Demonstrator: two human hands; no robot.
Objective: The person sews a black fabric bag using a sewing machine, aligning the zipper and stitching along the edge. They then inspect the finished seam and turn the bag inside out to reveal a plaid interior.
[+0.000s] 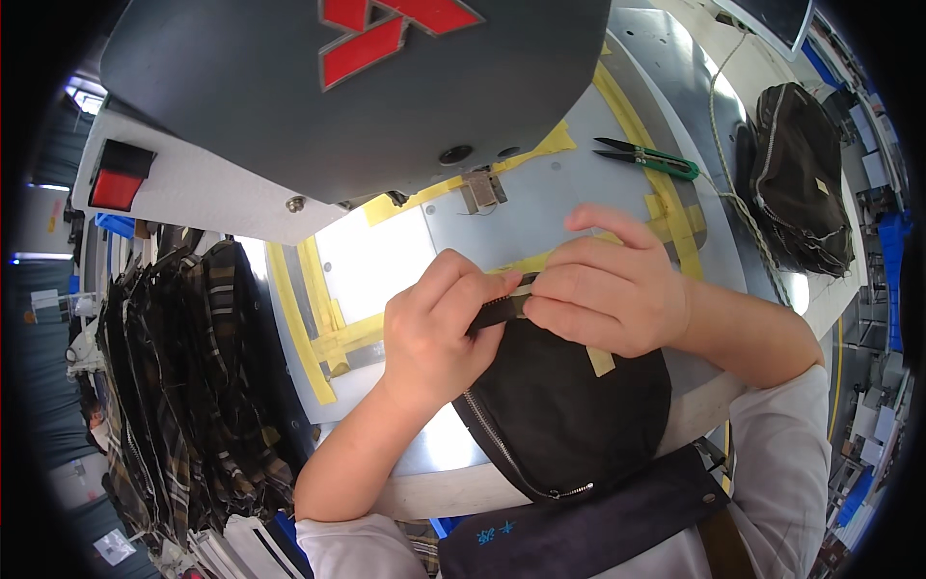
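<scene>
A black fabric bag piece (579, 405) with a silver zipper (502, 449) along its left and lower edge lies at the table's near edge, hanging toward me. My left hand (439, 328) pinches the folded upper edge of this piece between thumb and fingers. Beside it, my right hand (612, 285) has its fingertips closed on the same edge, close to the left thumb, with the index finger raised. A small cream tab (600, 361) shows on the fabric below my right hand. What lies between the fingertips is partly hidden.
A dark sewing machine head (386, 116) with a red emblem stands over the metal plate (376, 261), which has yellow tape strips. Green-handled thread snips (651, 159) lie at the right. Dark bag pieces (801, 183) are stacked far right; plaid fabric pieces (193, 376) hang at left.
</scene>
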